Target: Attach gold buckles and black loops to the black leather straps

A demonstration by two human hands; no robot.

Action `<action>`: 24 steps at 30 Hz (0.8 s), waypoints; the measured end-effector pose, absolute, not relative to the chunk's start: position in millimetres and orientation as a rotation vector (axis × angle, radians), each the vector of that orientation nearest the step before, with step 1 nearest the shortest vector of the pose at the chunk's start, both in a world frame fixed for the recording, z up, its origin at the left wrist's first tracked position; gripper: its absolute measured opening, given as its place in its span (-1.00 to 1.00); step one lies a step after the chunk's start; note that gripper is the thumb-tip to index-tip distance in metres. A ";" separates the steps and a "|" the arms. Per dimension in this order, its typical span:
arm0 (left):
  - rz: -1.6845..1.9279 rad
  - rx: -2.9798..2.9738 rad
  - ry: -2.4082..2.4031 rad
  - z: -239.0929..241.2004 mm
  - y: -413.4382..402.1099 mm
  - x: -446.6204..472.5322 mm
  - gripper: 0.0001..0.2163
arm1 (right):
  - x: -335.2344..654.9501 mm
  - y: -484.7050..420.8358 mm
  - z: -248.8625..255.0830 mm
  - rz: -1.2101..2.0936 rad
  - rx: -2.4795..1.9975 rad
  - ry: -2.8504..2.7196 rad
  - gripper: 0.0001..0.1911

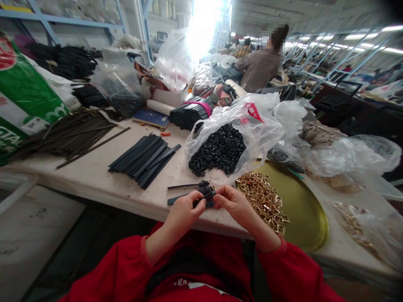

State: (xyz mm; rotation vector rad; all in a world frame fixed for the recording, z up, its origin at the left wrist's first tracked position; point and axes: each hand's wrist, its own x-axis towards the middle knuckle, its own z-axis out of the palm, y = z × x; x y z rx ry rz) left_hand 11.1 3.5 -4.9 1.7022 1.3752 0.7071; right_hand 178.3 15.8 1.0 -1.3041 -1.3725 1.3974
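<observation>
At the table's front edge my left hand (189, 210) pinches a dark strap (203, 199). My right hand (232, 203) is closed at the strap's other end, its fingertips pressed together; any small part inside them is hidden. Just behind the hands lie a few more dark straps (182, 186), partly covered by my fingers. A pile of flat dark strips (143, 159) lies to the left. Straight ahead, an open clear plastic bag (261, 134) holds many small black loops (218, 149). Gold metal buckles (262, 201) are heaped on a round gold tray (302, 209) at my right.
Long brown strips (75, 132) and a green printed bag (28, 92) occupy the left side. Behind are a blue notebook (151, 118), a bundle of dark strips (190, 113) and a filled plastic bag (121, 88). More bags (352, 159) crowd the right. A person (261, 63) stands farther back.
</observation>
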 end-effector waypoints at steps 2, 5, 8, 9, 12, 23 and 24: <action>0.707 1.610 1.287 -4.8 1.2 9.8 -0.82 | 177.8 9.0 0.1 1.354 -1.294 -1.357 -0.79; 0.651 1.503 1.197 -5.1 0.0 7.2 -0.84 | 175.9 0.3 -1.4 1.358 -1.275 -1.258 -0.78; 0.563 1.494 1.166 -6.5 0.6 4.5 -0.84 | 173.9 -6.0 -3.7 1.407 -1.284 -1.170 -0.73; 0.548 1.518 1.164 -6.7 0.9 4.1 -0.84 | 173.4 -7.5 -4.6 1.414 -1.297 -1.164 -0.72; 0.586 1.606 1.182 -4.9 0.9 5.3 -0.83 | 171.8 -10.3 -6.7 1.433 -1.324 -1.160 -0.72; 0.706 1.568 1.151 -9.0 -10.3 5.7 -0.75 | 155.2 -17.7 -16.2 1.468 -1.274 -1.084 -0.74; 0.710 1.542 1.137 -10.8 -10.0 4.8 -0.73 | 154.9 -19.0 -16.8 1.474 -1.267 -1.104 -0.73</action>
